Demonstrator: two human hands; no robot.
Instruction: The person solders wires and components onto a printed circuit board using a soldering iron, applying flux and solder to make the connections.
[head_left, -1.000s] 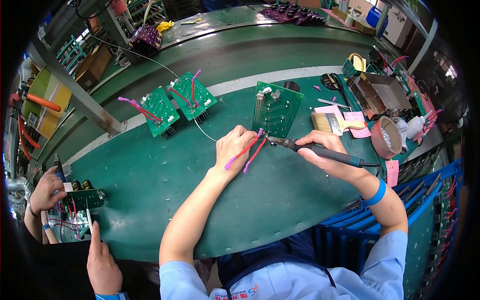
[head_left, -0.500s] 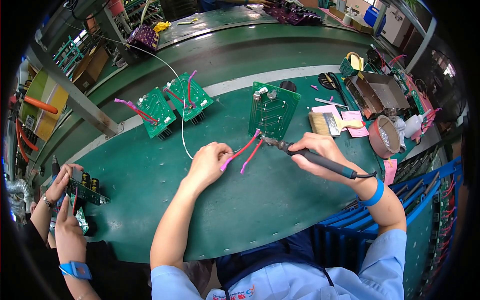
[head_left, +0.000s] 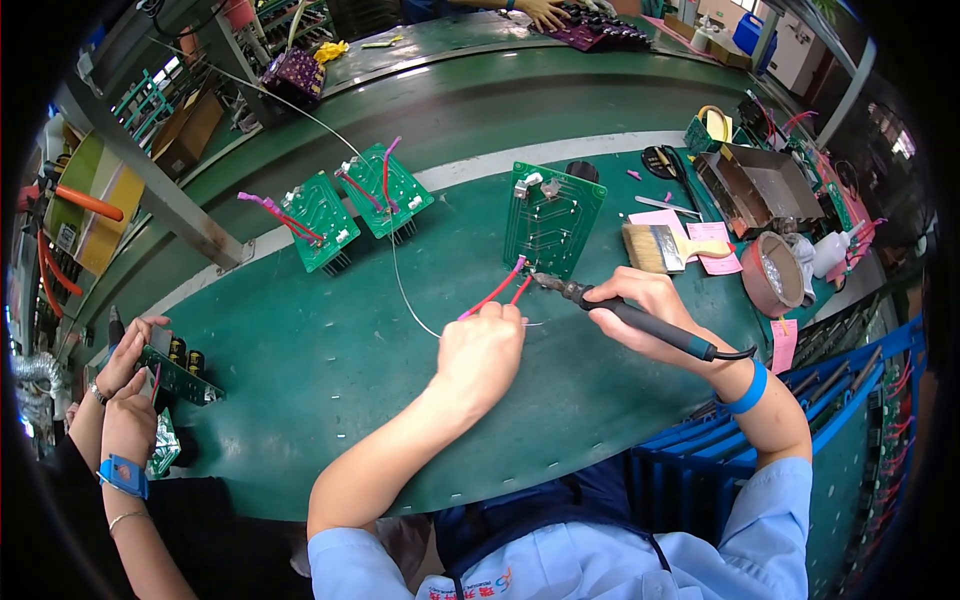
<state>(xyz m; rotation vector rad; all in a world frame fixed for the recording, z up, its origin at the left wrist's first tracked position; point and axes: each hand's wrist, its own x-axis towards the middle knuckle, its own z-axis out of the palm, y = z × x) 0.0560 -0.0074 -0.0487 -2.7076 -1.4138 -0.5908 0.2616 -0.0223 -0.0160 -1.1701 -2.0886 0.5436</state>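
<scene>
A green circuit board (head_left: 553, 222) stands upright on the bench, two red wires (head_left: 497, 290) coming off its lower edge. My left hand (head_left: 482, 352) is closed, its fingertips around the free end of the shorter wire. Thin solder wire (head_left: 408, 295) runs into the same fist, and a short end of it sticks out on the right. In my right hand (head_left: 645, 305) is a soldering iron (head_left: 640, 318) with a black handle. Its tip is at the board's lower edge, beside the wire roots; exact contact is too small to tell. My fingers hide the shorter wire's end.
Two more boards (head_left: 318, 222) (head_left: 392, 190) with red wires lie at the back left. A brush (head_left: 655, 248), pink slips (head_left: 720, 264), a round tub (head_left: 771, 275) and an open box (head_left: 765, 188) are on the right. At the left, a co-worker's hands (head_left: 128, 415) hold another board (head_left: 182, 378).
My left hand has moved right and taken hold of the shorter red wire, with the solder wire still in it. The soldering iron has barely moved. A person's hand has come into view at the far bench.
</scene>
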